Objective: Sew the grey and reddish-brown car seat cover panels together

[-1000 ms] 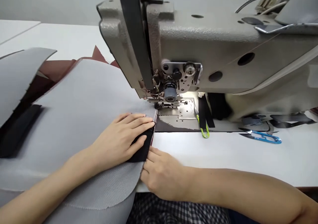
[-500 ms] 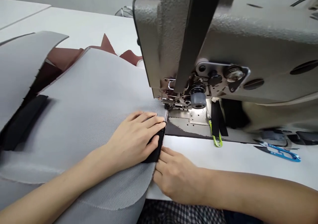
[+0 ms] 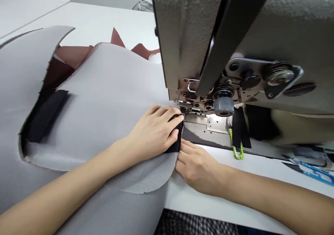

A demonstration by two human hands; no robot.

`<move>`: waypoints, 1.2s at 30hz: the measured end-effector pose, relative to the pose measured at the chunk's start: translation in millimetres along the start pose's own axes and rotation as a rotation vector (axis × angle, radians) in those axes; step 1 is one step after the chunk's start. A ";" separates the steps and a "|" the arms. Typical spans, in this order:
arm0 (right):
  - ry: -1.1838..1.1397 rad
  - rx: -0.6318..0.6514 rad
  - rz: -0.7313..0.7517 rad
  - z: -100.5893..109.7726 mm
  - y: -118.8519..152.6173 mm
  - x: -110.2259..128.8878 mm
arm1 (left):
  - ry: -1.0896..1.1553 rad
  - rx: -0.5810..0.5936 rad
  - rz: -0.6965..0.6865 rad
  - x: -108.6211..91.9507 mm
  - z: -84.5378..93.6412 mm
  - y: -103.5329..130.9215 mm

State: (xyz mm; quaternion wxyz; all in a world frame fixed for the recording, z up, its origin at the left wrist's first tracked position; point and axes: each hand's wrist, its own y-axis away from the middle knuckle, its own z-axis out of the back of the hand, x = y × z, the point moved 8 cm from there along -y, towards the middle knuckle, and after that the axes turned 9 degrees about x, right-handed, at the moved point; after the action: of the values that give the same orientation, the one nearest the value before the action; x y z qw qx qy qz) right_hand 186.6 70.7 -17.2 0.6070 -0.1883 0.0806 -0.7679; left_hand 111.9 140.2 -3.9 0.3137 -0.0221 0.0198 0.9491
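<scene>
A large grey fabric piece lies across the table, its right edge running under the needle area of the sewing machine. A black patch sits along that edge, just in front of the presser foot. My left hand rests flat on the fabric and partly over the patch, fingers stretched toward the foot. At the edge just below the patch, my right hand pinches the grey fabric between closed fingers; the fingertips are partly hidden. Another black strip lies on the fabric's left side.
Maroon pieces stick out behind the grey fabric. Right of the needle lie lime-green snips, black strips and blue thread snips. The machine head overhangs the area right of my hands.
Both hands and the fabric have moved forward, bringing the black patch's far end close to the presser foot. The camera view has also shifted slightly.
</scene>
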 end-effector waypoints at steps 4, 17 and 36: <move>0.009 -0.013 -0.004 -1.5 0.4 -4.1 | -0.020 -0.004 0.007 1.1 0.9 -1.5; 0.114 0.114 -0.014 -5.3 -2.5 -4.7 | -0.063 0.138 -0.008 3.0 -8.0 -7.8; 0.119 0.008 0.002 9.5 3.6 -6.5 | -0.132 0.034 -0.050 -5.2 2.9 -1.1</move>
State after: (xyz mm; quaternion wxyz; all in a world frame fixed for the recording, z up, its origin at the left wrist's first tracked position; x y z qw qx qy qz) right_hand 194.8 77.1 -11.0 0.6025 -0.1396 0.1138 -0.7775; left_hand 116.6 138.1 -0.8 0.3381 0.0452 0.0147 0.9399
